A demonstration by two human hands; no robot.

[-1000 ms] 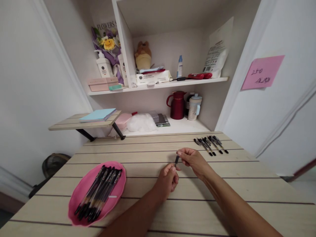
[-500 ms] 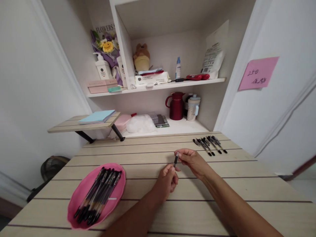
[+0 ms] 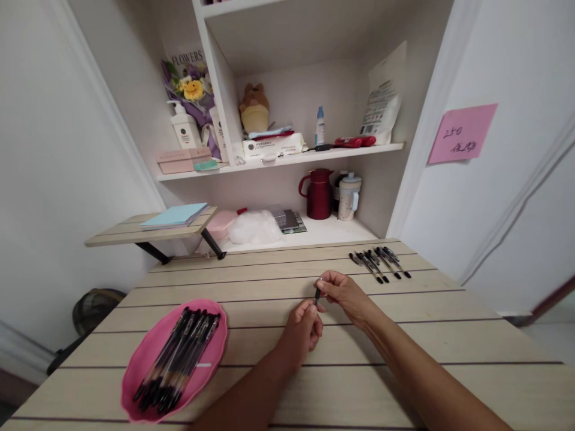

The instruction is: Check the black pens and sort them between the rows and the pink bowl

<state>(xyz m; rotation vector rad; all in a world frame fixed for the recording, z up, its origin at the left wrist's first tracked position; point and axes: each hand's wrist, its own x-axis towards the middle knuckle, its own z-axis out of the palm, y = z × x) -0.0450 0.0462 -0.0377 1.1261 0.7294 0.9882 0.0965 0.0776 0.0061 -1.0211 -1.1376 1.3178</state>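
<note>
Both my hands meet over the middle of the wooden table (image 3: 404, 335), pinching one black pen (image 3: 317, 294) between them. My left hand (image 3: 303, 329) is closed round the pen's lower end. My right hand (image 3: 344, 293) pinches its upper end with thumb and fingers. Most of the pen is hidden inside the two hands. A pink tray (image 3: 148, 359) at the near left holds several black pens (image 3: 179, 356). A row of several more black pens (image 3: 380, 263) lies on the table at the far right.
Behind the table stands a white shelf unit with a red jug (image 3: 318, 194), a cup (image 3: 348, 196), a plush toy (image 3: 254, 108), bottles and boxes. A small raised wooden stand (image 3: 148, 230) carries a blue notebook. A pink note (image 3: 462, 133) is stuck on the right wall.
The view has drifted slightly down and left. My hands stay together on the pen, and my right hand's fingers have shifted a little at its top end.
</note>
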